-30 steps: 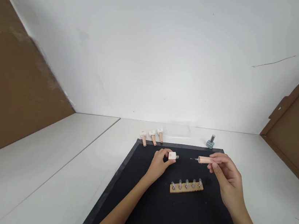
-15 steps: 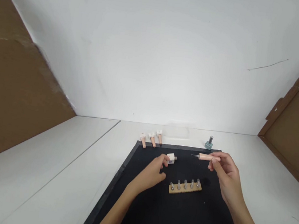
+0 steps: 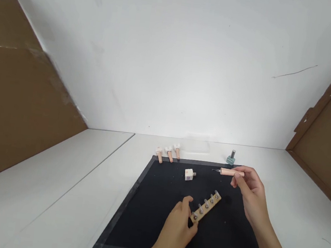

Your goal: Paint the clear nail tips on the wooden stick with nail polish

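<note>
My right hand [image 3: 250, 188] pinches a pink nail polish cap with its brush [image 3: 228, 172], the bristles pointing left above the black mat. At the near left end of a tan strip [image 3: 206, 206] my left hand [image 3: 179, 225] is closed, thumb and fingers on either side of that end. Several clear nail tips stand in a row on the strip, which lies at a slant. The uncapped white polish bottle [image 3: 189, 174] lies on its side on the mat, its neck to the right, with neither hand on it.
At the back left, three white bottles with pink caps [image 3: 169, 154] lie in a row by the edge of the black mat [image 3: 147, 219]. A teal polish bottle [image 3: 230, 160] stands at the back right. Between them sits a clear plastic tray [image 3: 196, 146] against the white wall.
My left hand has left the white bottle, moved nearer and taken the strip's left end. The strip has turned, its right end now farther away. My right hand still holds the brush.
</note>
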`<state>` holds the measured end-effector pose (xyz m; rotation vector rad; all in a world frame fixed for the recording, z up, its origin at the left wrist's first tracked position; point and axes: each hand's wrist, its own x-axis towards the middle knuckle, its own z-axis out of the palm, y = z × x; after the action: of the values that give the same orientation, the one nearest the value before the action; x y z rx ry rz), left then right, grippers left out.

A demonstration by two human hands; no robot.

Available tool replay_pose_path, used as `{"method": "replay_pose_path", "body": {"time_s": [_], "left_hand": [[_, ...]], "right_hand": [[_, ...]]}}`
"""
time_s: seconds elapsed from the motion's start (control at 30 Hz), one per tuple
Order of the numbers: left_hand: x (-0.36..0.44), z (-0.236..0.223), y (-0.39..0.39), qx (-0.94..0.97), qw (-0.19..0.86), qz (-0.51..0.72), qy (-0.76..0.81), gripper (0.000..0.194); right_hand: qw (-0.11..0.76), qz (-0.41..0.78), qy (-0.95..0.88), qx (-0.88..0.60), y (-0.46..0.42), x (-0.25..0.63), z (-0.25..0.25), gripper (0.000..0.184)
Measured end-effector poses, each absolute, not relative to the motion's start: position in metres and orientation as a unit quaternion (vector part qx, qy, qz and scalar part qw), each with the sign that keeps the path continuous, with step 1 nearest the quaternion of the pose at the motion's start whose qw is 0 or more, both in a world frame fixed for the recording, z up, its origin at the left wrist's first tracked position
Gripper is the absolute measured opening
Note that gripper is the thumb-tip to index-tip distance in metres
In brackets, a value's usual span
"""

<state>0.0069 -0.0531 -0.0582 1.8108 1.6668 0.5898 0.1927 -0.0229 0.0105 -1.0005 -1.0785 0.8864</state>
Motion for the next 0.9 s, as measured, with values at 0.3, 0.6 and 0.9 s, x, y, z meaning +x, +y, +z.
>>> {"method": "replay_pose_path", "body": {"time_s": [0.3,0.6,0.9], "left_hand": [[0.024,-0.062,-0.076,0.675,0.448,0.192,0.553,0.059],[0.008,-0.049,0.004,0.735,0.419,0.204,0.493,0.059],[0.017,-0.057,0.029,0.763,0.458,0.183,0.417,0.073]], "right_hand": [[0.665,0.394,-0.462,-0.435,-0.024,0.194,0.014,0.018],[0.683,0.471,-0.35,-0.435,-0.026,0.193,0.023,0.042],[0.677,0.515,-0.29,-0.44,-0.021,0.2,0.023,0.055]]}}
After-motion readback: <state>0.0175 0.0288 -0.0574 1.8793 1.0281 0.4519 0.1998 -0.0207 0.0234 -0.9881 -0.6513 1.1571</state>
